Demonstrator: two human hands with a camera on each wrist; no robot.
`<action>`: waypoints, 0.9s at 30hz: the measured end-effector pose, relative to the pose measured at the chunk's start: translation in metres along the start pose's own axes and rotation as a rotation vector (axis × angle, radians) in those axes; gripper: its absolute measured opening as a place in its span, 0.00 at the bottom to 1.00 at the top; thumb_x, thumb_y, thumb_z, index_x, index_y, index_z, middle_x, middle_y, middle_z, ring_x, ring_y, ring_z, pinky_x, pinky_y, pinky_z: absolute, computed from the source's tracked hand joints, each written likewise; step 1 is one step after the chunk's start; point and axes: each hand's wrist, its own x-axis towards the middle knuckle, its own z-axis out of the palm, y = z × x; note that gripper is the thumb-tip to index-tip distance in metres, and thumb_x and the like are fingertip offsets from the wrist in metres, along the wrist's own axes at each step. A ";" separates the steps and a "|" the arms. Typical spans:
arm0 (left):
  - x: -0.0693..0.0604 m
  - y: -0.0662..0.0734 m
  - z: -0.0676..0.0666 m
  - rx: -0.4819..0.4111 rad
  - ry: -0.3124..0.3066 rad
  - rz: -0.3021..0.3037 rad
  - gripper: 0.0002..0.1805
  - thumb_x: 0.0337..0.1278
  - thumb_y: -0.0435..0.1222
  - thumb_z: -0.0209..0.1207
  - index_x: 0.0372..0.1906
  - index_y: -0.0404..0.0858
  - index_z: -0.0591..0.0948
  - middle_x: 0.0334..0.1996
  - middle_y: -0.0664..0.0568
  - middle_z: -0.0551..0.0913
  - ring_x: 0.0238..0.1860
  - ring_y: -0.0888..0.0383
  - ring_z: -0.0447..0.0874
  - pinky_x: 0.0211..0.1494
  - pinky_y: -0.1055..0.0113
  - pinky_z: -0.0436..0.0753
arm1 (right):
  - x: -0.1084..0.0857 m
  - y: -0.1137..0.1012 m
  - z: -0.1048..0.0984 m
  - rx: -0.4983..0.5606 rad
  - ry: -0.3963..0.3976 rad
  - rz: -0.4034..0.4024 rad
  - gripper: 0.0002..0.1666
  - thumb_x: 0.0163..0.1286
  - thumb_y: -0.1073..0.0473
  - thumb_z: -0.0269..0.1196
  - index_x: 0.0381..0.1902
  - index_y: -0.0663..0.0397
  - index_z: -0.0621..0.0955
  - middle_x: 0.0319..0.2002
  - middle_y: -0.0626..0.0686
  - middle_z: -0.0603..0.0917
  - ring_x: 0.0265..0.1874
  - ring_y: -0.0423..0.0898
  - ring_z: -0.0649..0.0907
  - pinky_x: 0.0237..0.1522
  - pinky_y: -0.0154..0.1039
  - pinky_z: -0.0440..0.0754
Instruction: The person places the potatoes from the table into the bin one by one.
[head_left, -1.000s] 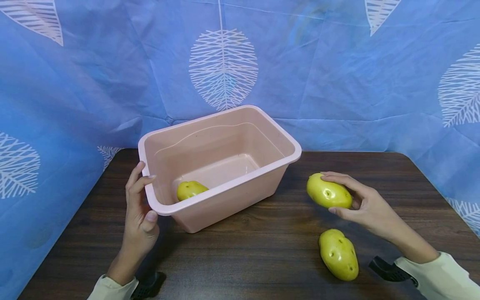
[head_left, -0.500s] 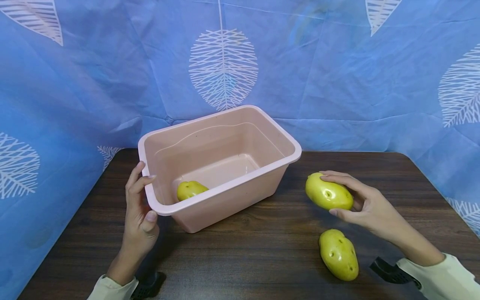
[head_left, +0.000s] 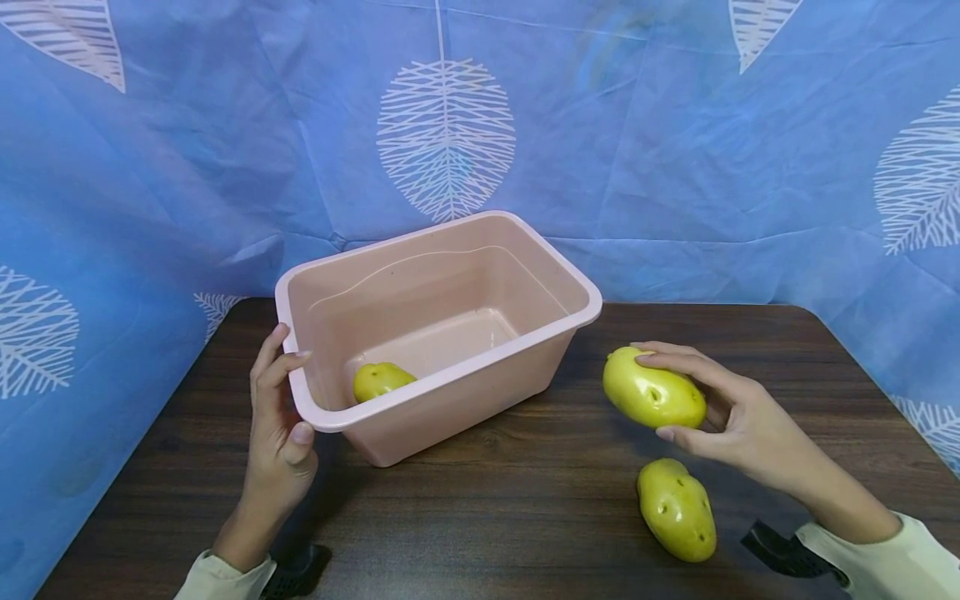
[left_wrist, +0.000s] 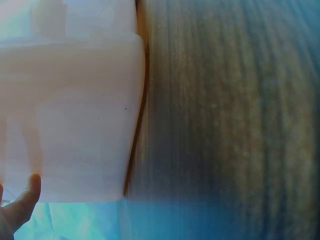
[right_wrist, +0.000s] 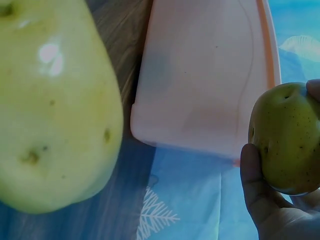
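A: From my station, what do I log first, biggest down?
B: On the head view I have the dark table, and on it the pink bin, long axis slanting near left to far right.

A: Hands?
B: I see the left hand at the bin's left end, fingertips hooked over the rim; whether its thumb presses there, I cannot tell. The right hand is right of the bin, thumb on the near side and fingers on the far side, pinching the held potato.

A: Which relation counts?
B: My judgement: held potato to bin. It lies right of the bin's right end, somewhat nearer, with table showing between. Its long axis runs far left to near right, across the bin's slant, its free end pointing left. Height above the table: cannot tell.

A: The others?
B: The table potato lies on the near side, untouched, closest to the right hand. The binned potato is inside at near left, partly hidden.
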 end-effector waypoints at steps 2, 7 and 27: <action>0.000 0.000 0.000 -0.001 0.001 0.000 0.37 0.73 0.52 0.58 0.71 0.30 0.64 0.85 0.48 0.45 0.83 0.43 0.47 0.78 0.63 0.70 | 0.000 -0.002 0.001 -0.004 0.001 0.000 0.44 0.61 0.83 0.66 0.75 0.64 0.70 0.79 0.57 0.64 0.69 0.33 0.76 0.57 0.27 0.84; 0.000 0.000 -0.001 -0.008 0.000 -0.014 0.37 0.73 0.53 0.58 0.71 0.31 0.64 0.84 0.49 0.45 0.83 0.43 0.47 0.76 0.64 0.72 | 0.002 -0.008 0.003 -0.019 -0.003 -0.009 0.44 0.61 0.82 0.67 0.75 0.63 0.70 0.78 0.53 0.66 0.69 0.34 0.76 0.59 0.25 0.82; 0.000 0.001 0.000 -0.004 0.006 -0.015 0.37 0.72 0.53 0.58 0.71 0.30 0.64 0.84 0.49 0.46 0.83 0.43 0.48 0.76 0.67 0.70 | 0.015 -0.021 0.012 0.013 -0.018 -0.038 0.43 0.60 0.82 0.68 0.74 0.62 0.71 0.78 0.57 0.68 0.70 0.37 0.77 0.61 0.27 0.82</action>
